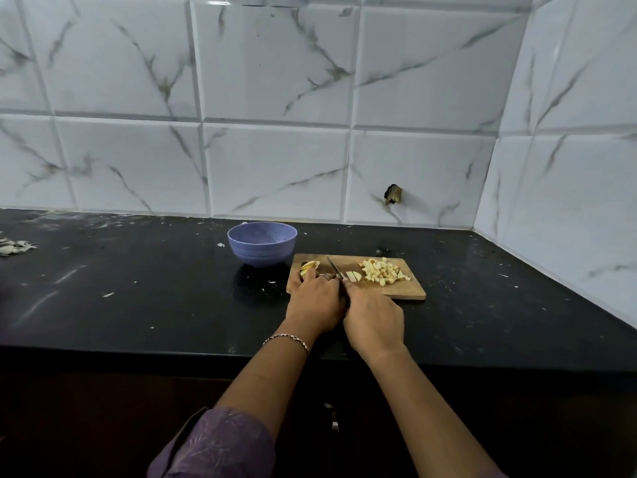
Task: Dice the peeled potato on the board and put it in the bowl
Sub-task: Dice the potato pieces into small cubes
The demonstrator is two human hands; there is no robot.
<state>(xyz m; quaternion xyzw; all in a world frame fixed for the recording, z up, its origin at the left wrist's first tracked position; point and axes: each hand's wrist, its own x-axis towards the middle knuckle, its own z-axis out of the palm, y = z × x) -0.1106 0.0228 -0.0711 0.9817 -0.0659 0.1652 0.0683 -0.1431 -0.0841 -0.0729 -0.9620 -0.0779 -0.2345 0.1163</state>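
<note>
Reaching out of a purple sleeve (220, 443) at the bottom, left forearm with a thin bracelet (286, 340) at the wrist; right forearm bare beside it. Both hands side by side, touching, at the near edge of the cutting board (412, 292).

Left hand (317, 300) palm down, fingers curled over the uncut potato chunk (309, 267), pinning it at the board's left end; ring (324, 276) on one finger. Right hand (374, 322) closed round the knife (335, 268) handle, which is mostly hidden between the hands. Blade sticks out past the knuckles, pointing away, just right of the left fingertips. Cannot tell if the edge touches the wood.

Just right of the blade, ahead of the right hand: a few potato strips (354, 276) lying flat. Further right, a loose pile of diced potato (383, 270) on the board's right half.

Beyond the left hand, slightly left: blue-purple bowl (262, 243) upright on the black countertop (155, 288), just beside the board's far left corner. Well left of both hands, pale scraps (13, 246) on the counter. Farthest back, white marble-look tiled wall (275, 150) with a dark chipped hole (393, 194) beyond the right hand.
</note>
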